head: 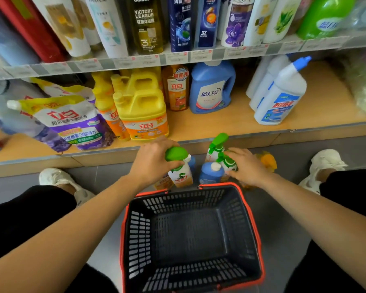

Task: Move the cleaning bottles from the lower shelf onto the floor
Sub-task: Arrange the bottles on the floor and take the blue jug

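Well, the lower shelf (pixel 230 121) was long and wooden. A yellow jug (pixel 142 111), a blue jug (pixel 211 89) and white bottles with blue caps (pixel 281 96) stood on it, not yet moved. Below it lay the grey floor (pixel 283 208), and a dark basket (pixel 249 218) with an orange rim sat there between the person's feet. Just past the basket, down low by the floor, the left grip (pixel 154 161) was wrapped around the top of a green-capped spray bottle (pixel 181 174), which leaned to one side. The right grip (pixel 247 166) was curled around a second spray bottle (pixel 227 162). A third spray bottle (pixel 217 145) and a small blue bottle (pixel 211 172) stood packed close between the two hands. I could not tell if the held bottles touched the floor. The little group looked crowded, so I think a bottle put down too fast could bump one beside it and tip it over. The leaning one might fall if let go before it stood straight.
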